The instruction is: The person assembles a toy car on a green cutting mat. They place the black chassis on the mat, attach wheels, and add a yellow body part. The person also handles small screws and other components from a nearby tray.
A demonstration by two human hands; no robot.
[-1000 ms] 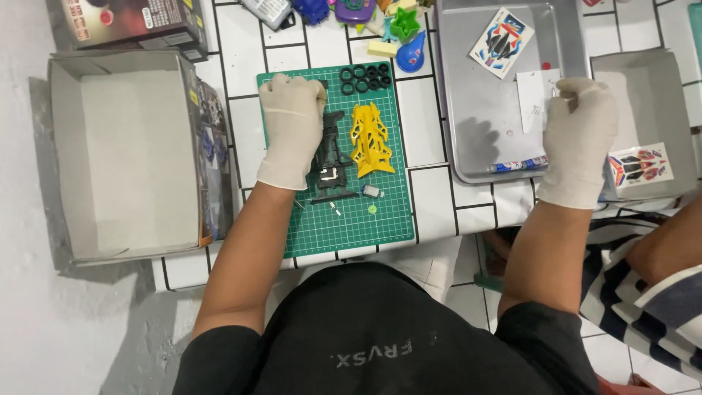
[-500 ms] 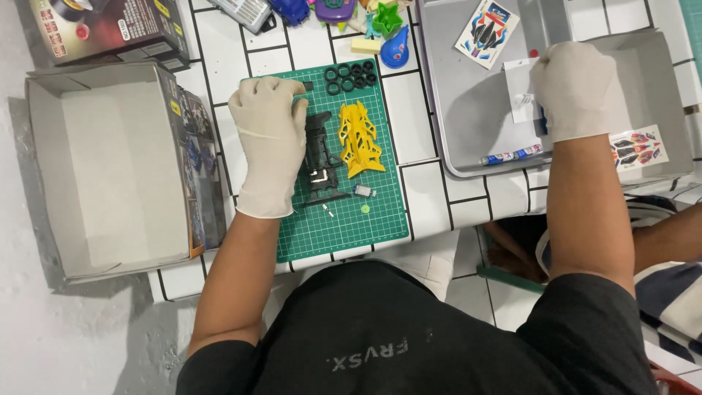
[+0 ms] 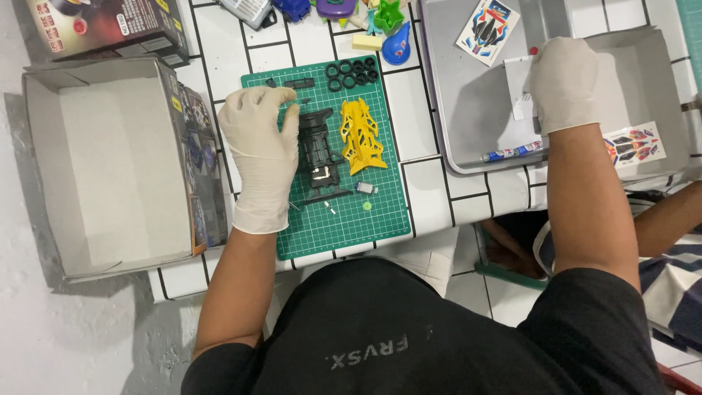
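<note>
The black chassis (image 3: pixel 319 155) is being steadied on the green cutting mat (image 3: pixel 329 219) by the gloved left hand (image 3: pixel 261 150), its fingers resting loosely open beside it, while a white sheet (image 3: pixel 521 95) in the grey tray (image 3: pixel 468 124) is being pressed flat by the right hand (image 3: pixel 564 82).

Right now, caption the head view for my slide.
Gloved left hand rests on a green cutting mat beside a black toy-car frame; gloved right hand presses paper in a grey tray.

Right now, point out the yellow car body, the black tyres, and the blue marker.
yellow car body (image 3: pixel 361 136), head view, middle of its top.
black tyres (image 3: pixel 353 74), head view, centre of the cluster.
blue marker (image 3: pixel 512 152), head view, mid-barrel.
</note>
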